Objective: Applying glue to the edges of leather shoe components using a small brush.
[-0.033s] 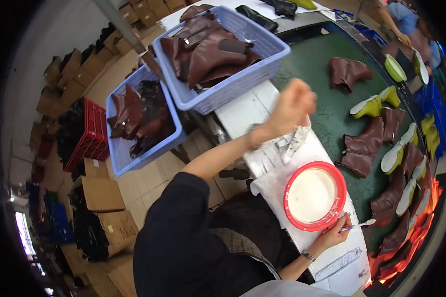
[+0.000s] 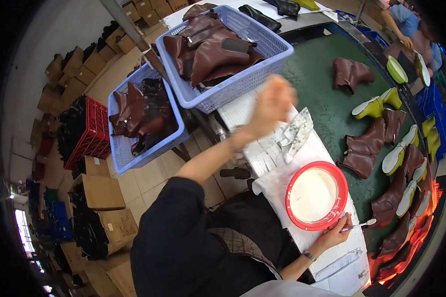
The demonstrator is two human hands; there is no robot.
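We saw the R hand [image 2: 336,233] pinching a brush [image 2: 352,227] low on the bench [image 2: 349,279], w/ a narrow grip on the handle; the white head pointed outward, past the bench edge and over the green surface [image 2: 312,69]. We judged it held that way to keep the wet-looking end off the bench. The L hand [image 2: 275,101] was raised nr the rag [image 2: 301,133]; it was badly blurred, so we couldn't tell its grip or its height.

The bowl [image 2: 343,185], w/ white paste [image 2: 312,195] inside, sat on the bench, partly over a pale sheet [image 2: 266,187], prob. to catch drips. It lay btwn the two hands, just beside the R fingers, prob. for short reach; contact w/ the rim we couldn't settle.

As to edges: the bowl took up most of the bench's width, leaving little margin either side. The big basket [image 2: 268,64] bounded the L hand's far side. Beyond the bench, the widest room ran across the green surface toward the lone boot [image 2: 352,74]; nr the brush it narrowed, as brown boots [image 2: 365,151] lined that side.
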